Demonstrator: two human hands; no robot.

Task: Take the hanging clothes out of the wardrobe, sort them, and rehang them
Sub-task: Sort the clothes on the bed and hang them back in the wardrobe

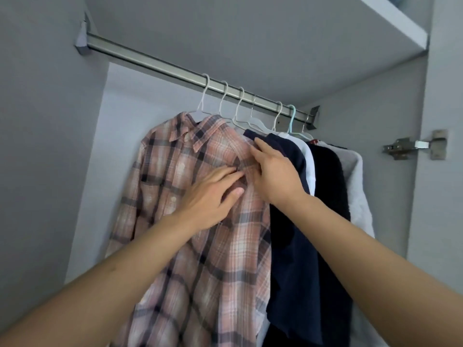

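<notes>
Wardrobe interior: clearances and obstructions

Rail: left stretch bare, open passage beside left wall. Right stretch crowded: hangers close-set, plaid shirt, navy garment, black garment and white garment packed touching, up to the right wall with door hinge. Shelf caps headroom above.

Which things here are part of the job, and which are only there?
Part of the job: plaid shirt, navy garment, black garment, white garment, hangers, rail, left hand, right hand.

Only there: door hinge, shelf.
</notes>
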